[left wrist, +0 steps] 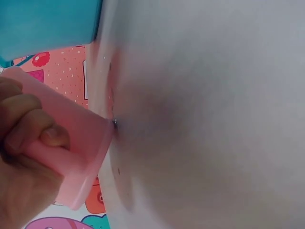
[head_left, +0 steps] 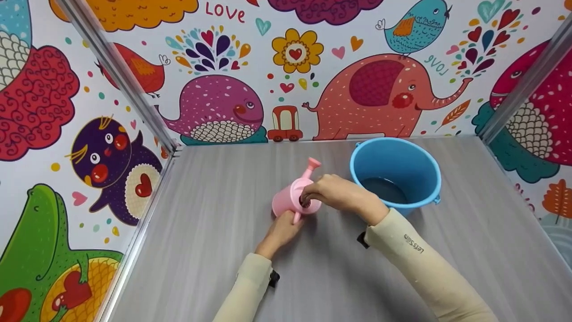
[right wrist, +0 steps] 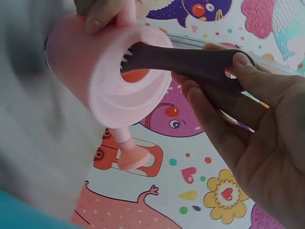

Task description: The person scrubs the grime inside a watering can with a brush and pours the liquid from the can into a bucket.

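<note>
Head view shows us a pink watering can (head_left: 284,203) tilted over the grey tabletop (head_left: 214,188), its opening toward the right hand (head_left: 337,192). We see the left hand (head_left: 282,229) with its fingers (left wrist: 31,121) curled around the can's handle, the can directly against them. We find the right hand's fingers (right wrist: 209,114) pinching a dark tool (right wrist: 190,64), whose far end reaches into the can's opening; how deep it goes, we cannot tell. Near the right hand stands a blue bucket (head_left: 418,179).
</note>
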Available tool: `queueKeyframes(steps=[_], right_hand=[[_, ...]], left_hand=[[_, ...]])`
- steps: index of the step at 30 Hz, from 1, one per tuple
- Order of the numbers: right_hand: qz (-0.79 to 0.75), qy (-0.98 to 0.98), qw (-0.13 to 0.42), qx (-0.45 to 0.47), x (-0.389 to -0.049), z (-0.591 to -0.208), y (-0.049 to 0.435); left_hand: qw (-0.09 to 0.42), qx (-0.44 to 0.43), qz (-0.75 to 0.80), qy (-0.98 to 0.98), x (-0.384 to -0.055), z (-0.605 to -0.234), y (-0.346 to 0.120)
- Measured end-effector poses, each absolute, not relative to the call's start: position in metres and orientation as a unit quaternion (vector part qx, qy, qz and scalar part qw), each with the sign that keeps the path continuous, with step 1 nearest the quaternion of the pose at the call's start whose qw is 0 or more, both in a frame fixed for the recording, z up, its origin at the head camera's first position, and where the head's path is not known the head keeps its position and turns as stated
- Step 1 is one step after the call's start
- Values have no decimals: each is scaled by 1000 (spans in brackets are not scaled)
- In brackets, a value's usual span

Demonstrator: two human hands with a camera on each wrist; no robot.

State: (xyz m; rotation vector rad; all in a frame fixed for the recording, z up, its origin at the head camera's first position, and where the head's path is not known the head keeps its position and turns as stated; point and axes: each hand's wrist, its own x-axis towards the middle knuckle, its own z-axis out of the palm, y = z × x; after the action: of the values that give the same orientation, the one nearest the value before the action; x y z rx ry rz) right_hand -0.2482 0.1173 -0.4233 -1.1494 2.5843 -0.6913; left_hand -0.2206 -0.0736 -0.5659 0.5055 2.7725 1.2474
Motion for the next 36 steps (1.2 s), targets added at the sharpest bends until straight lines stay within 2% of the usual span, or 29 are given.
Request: queueKeyframes(steps=[4, 9, 16, 21, 27, 36], right_hand=[[-213, 890, 103, -389, -245, -424, 113], [-160, 892, 59, -420, -243, -433, 108], [-99, 894, 8, -436, -244, -450, 108], [-84, 900, -39, -426, -241, -460, 112], [-84, 917, -73, -383, -237, -473, 106], [-142, 951, -107, -255, -228, -479, 94]], left_hand=[[22, 173, 408, 896, -222, -565, -74], [17, 173, 412, 894, -223, -565, -74], [42, 143, 433, 889, -222, -566, -74], [42, 143, 445, 883, -222, -566, -73], [41, 141, 445, 884, -222, -565, -73], [51, 127, 454, 881, -221, -563, -70]])
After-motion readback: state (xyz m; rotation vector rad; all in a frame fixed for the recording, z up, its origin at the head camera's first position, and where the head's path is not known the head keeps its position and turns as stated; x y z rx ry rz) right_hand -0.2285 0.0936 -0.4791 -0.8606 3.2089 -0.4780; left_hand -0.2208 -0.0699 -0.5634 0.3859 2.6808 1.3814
